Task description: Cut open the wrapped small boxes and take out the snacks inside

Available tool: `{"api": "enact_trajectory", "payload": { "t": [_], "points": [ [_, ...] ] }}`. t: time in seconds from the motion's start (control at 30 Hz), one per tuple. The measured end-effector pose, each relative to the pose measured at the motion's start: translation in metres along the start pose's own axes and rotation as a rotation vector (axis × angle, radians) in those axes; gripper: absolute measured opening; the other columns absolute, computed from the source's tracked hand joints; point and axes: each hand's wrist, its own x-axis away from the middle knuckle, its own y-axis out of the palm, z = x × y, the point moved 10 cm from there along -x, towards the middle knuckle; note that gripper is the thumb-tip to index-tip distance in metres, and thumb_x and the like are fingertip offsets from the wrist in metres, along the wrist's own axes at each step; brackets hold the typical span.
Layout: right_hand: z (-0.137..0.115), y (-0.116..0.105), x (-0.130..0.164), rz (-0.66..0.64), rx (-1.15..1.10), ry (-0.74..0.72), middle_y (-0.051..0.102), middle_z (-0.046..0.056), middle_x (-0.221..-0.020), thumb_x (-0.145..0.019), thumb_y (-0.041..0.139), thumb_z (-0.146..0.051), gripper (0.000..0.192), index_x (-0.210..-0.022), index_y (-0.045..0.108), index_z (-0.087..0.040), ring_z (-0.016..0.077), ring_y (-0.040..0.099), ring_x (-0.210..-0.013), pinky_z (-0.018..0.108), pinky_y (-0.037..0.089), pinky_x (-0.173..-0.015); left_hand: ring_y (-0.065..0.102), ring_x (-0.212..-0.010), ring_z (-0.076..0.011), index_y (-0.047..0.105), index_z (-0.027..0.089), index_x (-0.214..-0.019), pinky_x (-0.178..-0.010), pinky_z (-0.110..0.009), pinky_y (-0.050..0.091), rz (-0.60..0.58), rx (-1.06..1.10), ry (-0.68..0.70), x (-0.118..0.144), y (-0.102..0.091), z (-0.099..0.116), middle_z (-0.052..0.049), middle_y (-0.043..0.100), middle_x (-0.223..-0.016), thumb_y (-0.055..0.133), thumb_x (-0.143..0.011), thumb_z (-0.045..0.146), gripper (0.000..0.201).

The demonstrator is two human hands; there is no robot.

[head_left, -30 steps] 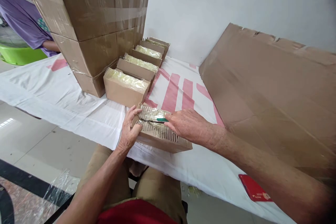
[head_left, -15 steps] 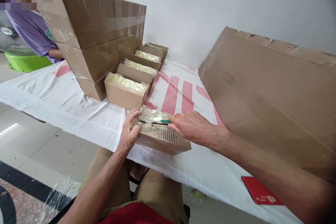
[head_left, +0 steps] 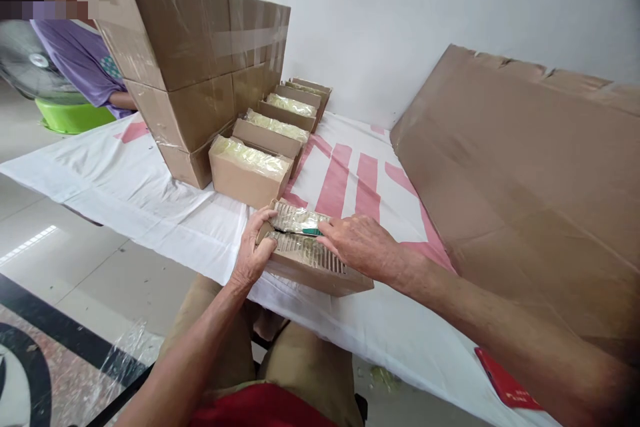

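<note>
Where the right hand (head_left: 364,243) covers it, the green-handled tool (head_left: 312,231) is hidden.

Worn on my head, the one camera faces forward and down: my khaki-trousered thighs (head_left: 313,360) show low in view, my left hand (head_left: 254,247) and right hand (head_left: 363,243) near mid-frame, the plain white wall (head_left: 370,27) farthest off.

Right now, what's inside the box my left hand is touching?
Two ridged rows and clear plastic show at the top of the box, with the green tool between the rows in your right hand. Whatever lies deeper is covered.
</note>
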Motion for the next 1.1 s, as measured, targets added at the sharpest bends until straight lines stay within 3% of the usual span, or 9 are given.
{"api": "enact_trajectory", "payload": {
  "t": [0.17,0.37,0.53,0.8,1.0,1.1],
  "points": [
    [0.0,-0.003,-0.002,0.01,0.058,-0.032,0.079,0.013,-0.09,-0.111,0.047,-0.031,0.026,-0.106,0.068,-0.016,0.0266,0.074,-0.075,0.032,0.034,-0.055,0.056,-0.138,-0.0327,0.069,0.02,-0.121,-0.123,-0.052,0.038,-0.002,0.001,0.003,-0.002,0.001,0.0,-0.009,0.066,-0.139,0.053,-0.07,0.021,0.053],
    [-0.002,-0.005,-0.002,-0.057,-0.007,-0.042,0.08,0.01,-0.093,-0.112,0.047,-0.034,0.026,-0.108,0.066,-0.017,0.0259,0.075,-0.082,0.032,0.027,-0.054,0.058,-0.133,-0.032,0.069,0.02,-0.119,-0.12,-0.051,0.041,-0.005,0.001,0.026,-0.002,0.002,0.005,-0.009,0.067,-0.135,0.054,-0.071,0.021,0.051],
    [0.01,0.008,0.011,-0.055,-0.002,0.033,0.08,0.009,-0.103,-0.112,0.047,-0.036,0.025,-0.111,0.064,-0.018,0.0248,0.074,-0.083,0.031,0.023,-0.055,0.06,-0.131,-0.0316,0.068,0.019,-0.118,-0.118,-0.05,0.044,-0.005,-0.018,0.036,-0.003,0.003,0.008,-0.009,0.068,-0.132,0.052,-0.069,0.022,0.052],
    [0.023,0.015,0.028,0.02,0.034,0.029,0.077,0.008,-0.089,-0.112,0.049,-0.036,0.025,-0.102,0.064,-0.018,0.0222,0.072,-0.073,0.031,0.021,-0.055,0.061,-0.129,-0.0319,0.067,0.02,-0.118,-0.117,-0.051,0.045,-0.004,-0.046,0.034,-0.003,0.004,0.006,-0.01,0.067,-0.132,0.052,-0.069,0.023,0.051],
    [0.032,0.01,0.041,-0.042,0.037,0.043,0.077,0.008,-0.085,-0.111,0.048,-0.035,0.026,-0.102,0.067,-0.019,0.0207,0.067,-0.066,0.031,0.019,-0.053,0.061,-0.128,-0.0327,0.068,0.019,-0.119,-0.118,-0.054,0.044,0.004,-0.024,0.037,-0.002,0.002,0.007,-0.01,0.068,-0.132,0.052,-0.069,0.021,0.052],
    [0.05,0.02,0.056,-0.1,0.041,0.1,0.076,0.007,-0.084,-0.11,0.047,-0.035,0.029,-0.099,0.069,-0.02,0.0215,0.066,-0.064,0.031,0.02,-0.052,0.061,-0.129,-0.0332,0.068,0.019,-0.119,-0.118,-0.054,0.044,-0.002,-0.02,0.035,-0.003,0.003,0.006,-0.01,0.068,-0.132,0.053,-0.07,0.021,0.051]
  ]
}}
